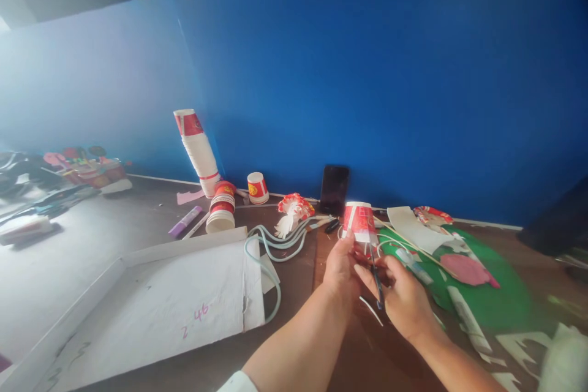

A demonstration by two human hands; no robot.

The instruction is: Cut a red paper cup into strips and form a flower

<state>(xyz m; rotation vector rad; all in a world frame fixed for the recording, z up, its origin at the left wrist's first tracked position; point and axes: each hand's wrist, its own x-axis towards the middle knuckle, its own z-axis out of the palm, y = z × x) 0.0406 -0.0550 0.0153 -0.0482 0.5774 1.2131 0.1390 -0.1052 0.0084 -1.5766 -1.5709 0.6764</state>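
A red and white paper cup point(359, 219) is held out in front of me, bottom end up. My left hand point(340, 266) grips it from below, fingers closed round its lower edge and partly hidden. Thin white strips hang from that edge. In my right hand point(404, 294) is a pair of dark scissors point(377, 285), pointing up with the blades at the cup's lower edge. How far the blades are apart I cannot tell. Below the hands a thin white paper strip point(371, 311) lies on the brown table.
At the back left stand a tall leaning stack of paper cups point(199, 156) and a single cup point(258, 188). A phone point(335, 188) leans on the blue partition point(367, 73). Left lies a white box lid point(174, 306) beside a pale cable point(280, 257); right, green paper point(500, 288) with scraps.
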